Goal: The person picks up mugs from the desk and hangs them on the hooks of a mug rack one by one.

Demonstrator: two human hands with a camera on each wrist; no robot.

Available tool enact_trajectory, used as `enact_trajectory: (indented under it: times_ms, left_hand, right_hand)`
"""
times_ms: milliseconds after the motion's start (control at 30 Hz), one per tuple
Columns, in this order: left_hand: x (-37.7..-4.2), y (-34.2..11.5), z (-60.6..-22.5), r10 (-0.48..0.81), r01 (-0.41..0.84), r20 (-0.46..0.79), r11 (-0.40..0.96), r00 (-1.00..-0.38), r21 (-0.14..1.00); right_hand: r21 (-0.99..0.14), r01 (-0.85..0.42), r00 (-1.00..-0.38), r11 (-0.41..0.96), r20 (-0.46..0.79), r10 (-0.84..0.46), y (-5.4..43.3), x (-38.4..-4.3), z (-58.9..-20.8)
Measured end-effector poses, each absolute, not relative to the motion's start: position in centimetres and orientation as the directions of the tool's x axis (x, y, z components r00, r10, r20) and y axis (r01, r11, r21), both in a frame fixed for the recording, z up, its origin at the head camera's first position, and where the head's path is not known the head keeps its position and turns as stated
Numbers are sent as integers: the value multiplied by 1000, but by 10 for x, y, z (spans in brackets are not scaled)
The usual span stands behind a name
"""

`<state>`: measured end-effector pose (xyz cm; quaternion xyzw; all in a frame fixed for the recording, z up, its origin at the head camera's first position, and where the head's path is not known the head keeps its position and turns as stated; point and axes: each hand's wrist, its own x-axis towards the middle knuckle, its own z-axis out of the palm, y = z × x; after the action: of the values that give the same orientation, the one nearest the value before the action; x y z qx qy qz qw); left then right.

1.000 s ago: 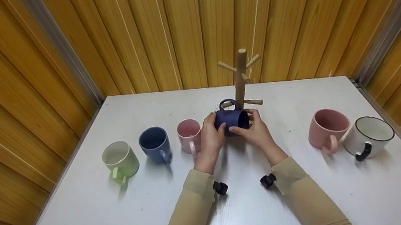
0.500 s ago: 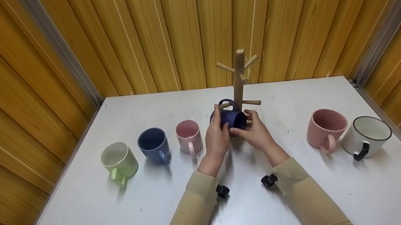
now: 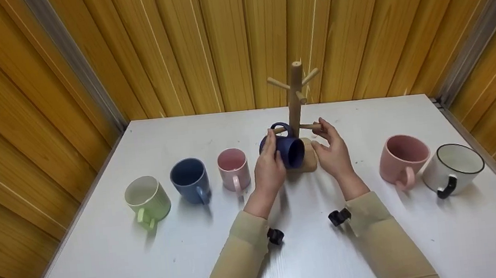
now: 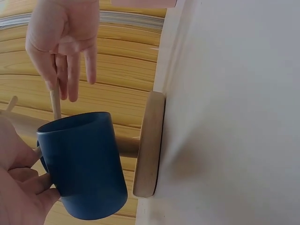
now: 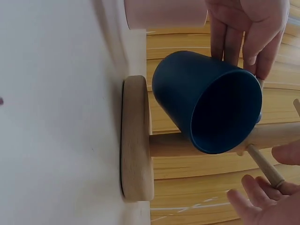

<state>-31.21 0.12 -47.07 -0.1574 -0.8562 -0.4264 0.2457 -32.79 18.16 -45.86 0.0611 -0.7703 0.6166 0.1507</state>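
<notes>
In the head view, the dark blue mug (image 3: 287,151) is sideways at seven o'clock from the post (image 3: 295,102), its handle (image 3: 279,124) around the lower nine-o'clock peg (image 3: 279,130). The left hand (image 3: 270,166) lays nearly straight fingers (image 3: 269,143) against the mug; the right hand (image 3: 333,150), thumb and fingers apart, touches the three-o'clock peg (image 3: 309,126).

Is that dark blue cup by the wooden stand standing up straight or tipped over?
Tipped. In the head view, the dark blue cup is turned sideways, its handle on top and its open mouth facing right.
</notes>
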Motion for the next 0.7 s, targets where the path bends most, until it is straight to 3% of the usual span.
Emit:
enact_trajectory:
  times_ms: [267,500,700]
  left_hand:
    - [-320,-1,-465,19,446,511,517,-859,731]
    - [-336,-1,-454,-41,363,444,511,-895,779]
    - [-355,-2,-449,-37,341,422,529,-906,777]
  right_hand:
    - [-841,-245,-938,483,331,101,197,-320,-441]
    - [-779,-231,-961,583,277,-12,201,-307,-425]
    - [-744,-251,-954,620,299,-27,188,-298,-420]
